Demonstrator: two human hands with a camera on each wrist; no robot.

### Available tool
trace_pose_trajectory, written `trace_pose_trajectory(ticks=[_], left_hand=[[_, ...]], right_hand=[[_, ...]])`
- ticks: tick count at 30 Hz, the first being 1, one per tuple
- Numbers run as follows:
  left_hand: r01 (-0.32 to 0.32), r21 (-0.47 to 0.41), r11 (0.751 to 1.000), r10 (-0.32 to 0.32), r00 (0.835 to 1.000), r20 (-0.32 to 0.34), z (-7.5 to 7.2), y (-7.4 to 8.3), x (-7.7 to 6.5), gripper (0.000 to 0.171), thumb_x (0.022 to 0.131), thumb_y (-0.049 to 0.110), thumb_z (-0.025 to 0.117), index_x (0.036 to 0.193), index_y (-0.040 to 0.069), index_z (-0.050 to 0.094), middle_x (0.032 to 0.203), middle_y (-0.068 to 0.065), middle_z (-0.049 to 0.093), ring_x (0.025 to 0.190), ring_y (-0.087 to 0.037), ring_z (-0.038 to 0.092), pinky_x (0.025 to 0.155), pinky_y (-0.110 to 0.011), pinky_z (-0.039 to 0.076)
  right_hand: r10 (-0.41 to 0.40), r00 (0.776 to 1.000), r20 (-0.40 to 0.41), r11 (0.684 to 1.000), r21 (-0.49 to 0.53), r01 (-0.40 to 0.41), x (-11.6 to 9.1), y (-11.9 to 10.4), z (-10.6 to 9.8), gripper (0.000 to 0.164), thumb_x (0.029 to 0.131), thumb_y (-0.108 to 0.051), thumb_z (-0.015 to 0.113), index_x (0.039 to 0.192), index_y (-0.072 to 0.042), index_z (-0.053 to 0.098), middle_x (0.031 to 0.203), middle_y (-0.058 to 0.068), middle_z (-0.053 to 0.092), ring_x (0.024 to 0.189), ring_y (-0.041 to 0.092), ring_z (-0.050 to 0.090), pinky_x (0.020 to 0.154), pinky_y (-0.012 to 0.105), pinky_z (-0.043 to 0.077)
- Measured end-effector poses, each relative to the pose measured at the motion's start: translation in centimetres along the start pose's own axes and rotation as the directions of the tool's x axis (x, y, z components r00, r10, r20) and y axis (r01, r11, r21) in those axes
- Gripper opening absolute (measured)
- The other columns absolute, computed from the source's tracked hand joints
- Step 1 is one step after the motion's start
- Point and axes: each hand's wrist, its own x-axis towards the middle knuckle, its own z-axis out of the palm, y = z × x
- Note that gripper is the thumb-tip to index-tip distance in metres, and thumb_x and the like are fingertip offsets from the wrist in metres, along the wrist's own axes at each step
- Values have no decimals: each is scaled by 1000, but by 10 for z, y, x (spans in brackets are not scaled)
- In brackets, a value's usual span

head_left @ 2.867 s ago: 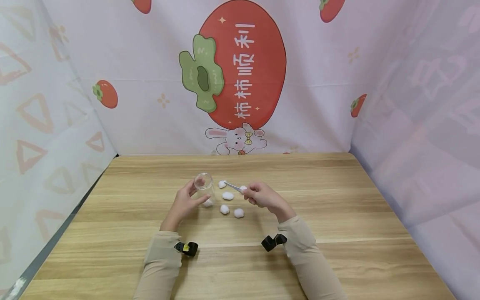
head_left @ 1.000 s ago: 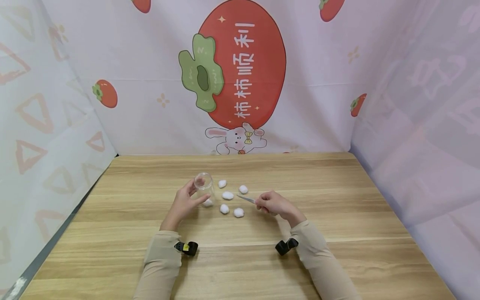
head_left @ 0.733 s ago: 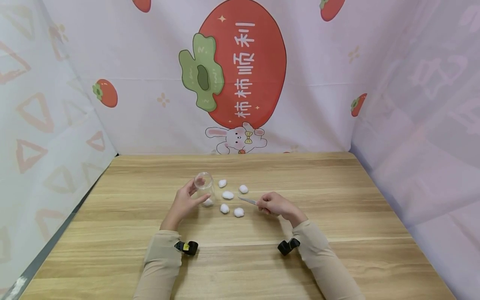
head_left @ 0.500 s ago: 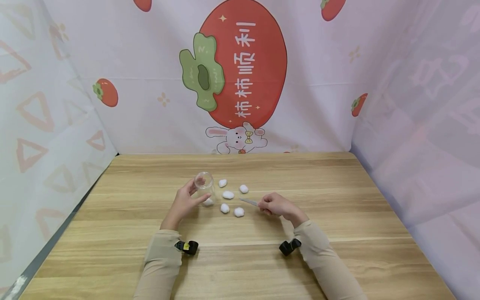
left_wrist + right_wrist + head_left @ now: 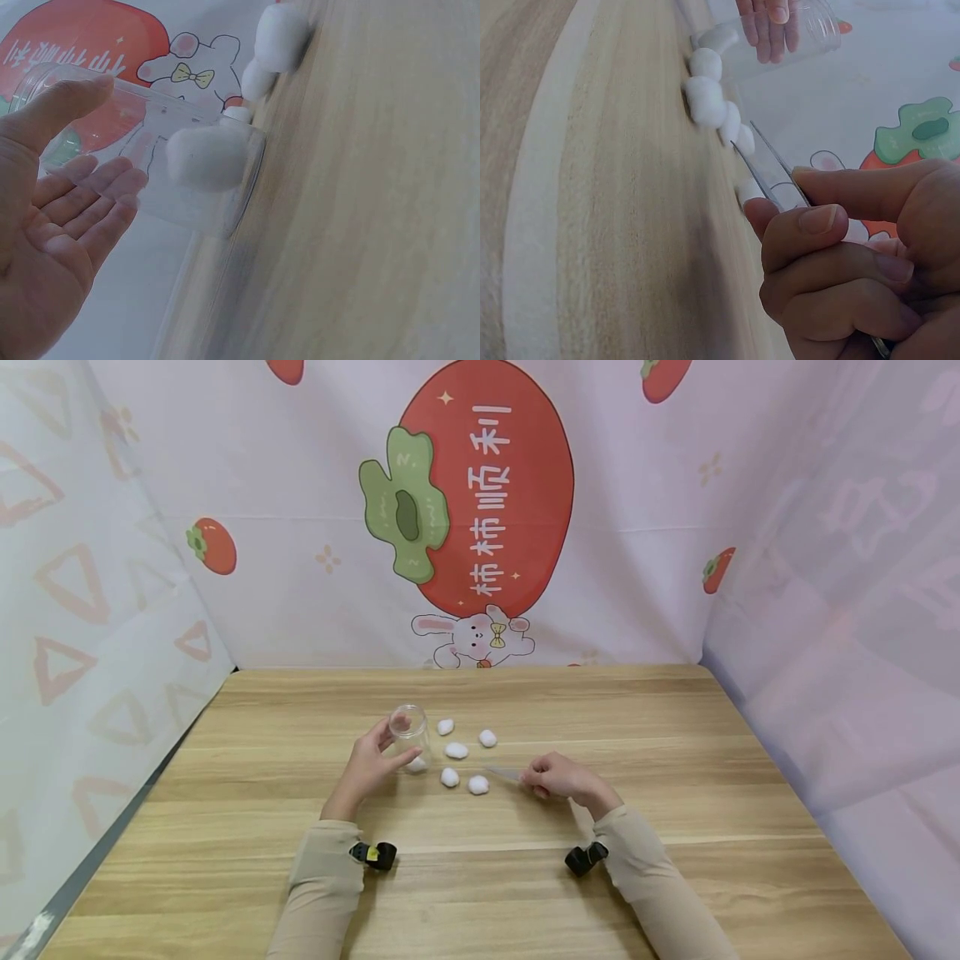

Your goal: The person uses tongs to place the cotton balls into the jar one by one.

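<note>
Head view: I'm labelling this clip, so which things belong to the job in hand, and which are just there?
Likely job things: jar, with one white ball inside; five loose white balls; tweezers.
Just there: table, patterned backdrop, two wrist cameras.

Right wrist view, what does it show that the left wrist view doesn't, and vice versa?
Only the right wrist view shows the right hand pinching silver metal tweezers, tips apart. Only the left wrist view shows a printed yellow bow and white lettering. Both show the left hand holding a clear cylindrical jar, one white cotton ball inside, others outside, and the brown wooden table.
</note>
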Motion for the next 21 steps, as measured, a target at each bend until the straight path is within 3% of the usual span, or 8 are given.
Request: trace_pose_trajectory(ticks=[21], left_hand=[[16,-14,1000,-16,1000,6,0,2,-3,70,84,20,75,142,1,42,141,-23,52,136,-37,47,119,-44,38]], right_hand=[[-11,999,30,1000,-21,11,-2,6,3,30,98,-20,53,80,2,62,55,-5,44,49,6,32,44,15,23]])
